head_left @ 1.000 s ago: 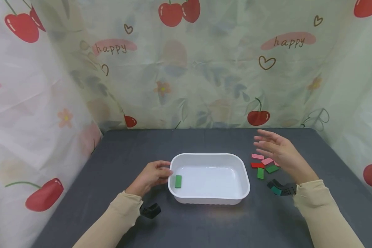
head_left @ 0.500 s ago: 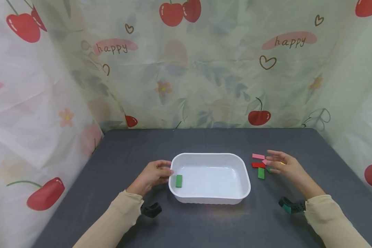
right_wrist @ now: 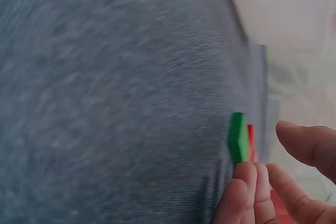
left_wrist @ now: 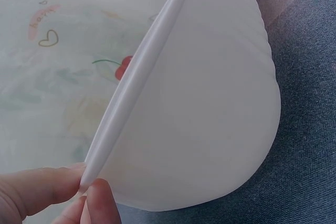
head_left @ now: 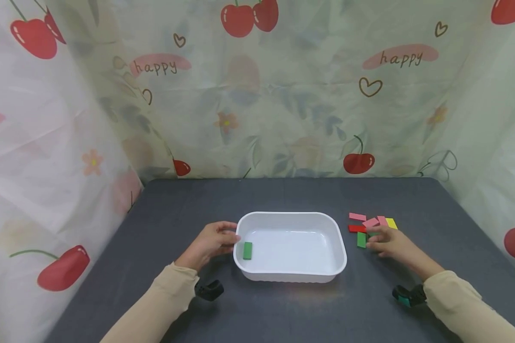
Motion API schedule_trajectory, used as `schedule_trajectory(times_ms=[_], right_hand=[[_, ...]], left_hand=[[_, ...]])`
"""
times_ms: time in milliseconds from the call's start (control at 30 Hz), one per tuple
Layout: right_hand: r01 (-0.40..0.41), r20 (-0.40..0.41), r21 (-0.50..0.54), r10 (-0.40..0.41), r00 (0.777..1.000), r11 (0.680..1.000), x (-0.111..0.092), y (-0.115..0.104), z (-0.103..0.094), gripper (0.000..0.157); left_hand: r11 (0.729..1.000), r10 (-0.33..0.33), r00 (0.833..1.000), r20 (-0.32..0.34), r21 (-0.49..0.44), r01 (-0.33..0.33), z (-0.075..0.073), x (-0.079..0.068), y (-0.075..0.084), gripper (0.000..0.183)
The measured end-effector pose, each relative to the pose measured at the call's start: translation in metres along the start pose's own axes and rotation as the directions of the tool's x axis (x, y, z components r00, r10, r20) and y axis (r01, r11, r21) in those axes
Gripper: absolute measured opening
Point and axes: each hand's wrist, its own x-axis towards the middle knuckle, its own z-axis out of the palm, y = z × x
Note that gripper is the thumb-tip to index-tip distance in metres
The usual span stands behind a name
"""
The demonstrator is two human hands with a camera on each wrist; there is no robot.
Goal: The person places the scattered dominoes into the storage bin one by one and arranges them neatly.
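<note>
My left hand (head_left: 209, 247) pinches the left rim of a white plastic tub (head_left: 289, 277); thumb and fingers meet over the edge in the left wrist view. Inside the tub, at its left end, lies a green rectangular block (head_left: 247, 250). To the right of the tub my right hand (head_left: 394, 247) is low over a cluster of small coloured blocks. Its fingertips are right at a green block (right_wrist: 239, 137), with the thumb (right_wrist: 310, 142) held apart from the fingers. A second green block in the cluster is mostly hidden behind this hand.
Around the right hand lie a red block (head_left: 356, 228), several pink blocks (head_left: 357, 216) and a yellow block (head_left: 392, 223). The dark table (head_left: 257, 195) ends at a printed curtain (head_left: 279, 119) behind. Each wrist carries a black camera (head_left: 210, 291).
The right hand has come down and nearer to the body, from above the far side of the blocks to beside the green ones. The left hand keeps its grip on the tub.
</note>
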Motion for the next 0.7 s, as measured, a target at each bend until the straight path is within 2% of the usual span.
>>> schedule_trajectory(times_ms=[200, 700], right_hand=[[0.002, 0.016, -0.065, -0.001, 1.0, 0.998, 0.0054, -0.0003, 0.0024, 0.061], [-0.033, 0.016, -0.075, 0.034, 0.999, 0.997, 0.0109, -0.0035, 0.0031, 0.059]], left_hand=[[1.0, 0.002, 1.0, 0.005, -0.004, -0.002, -0.0003, 0.0019, -0.0006, 0.041], [1.0, 0.005, 1.0, 0.013, -0.011, -0.004, -0.0014, 0.0014, 0.0012, 0.039]])
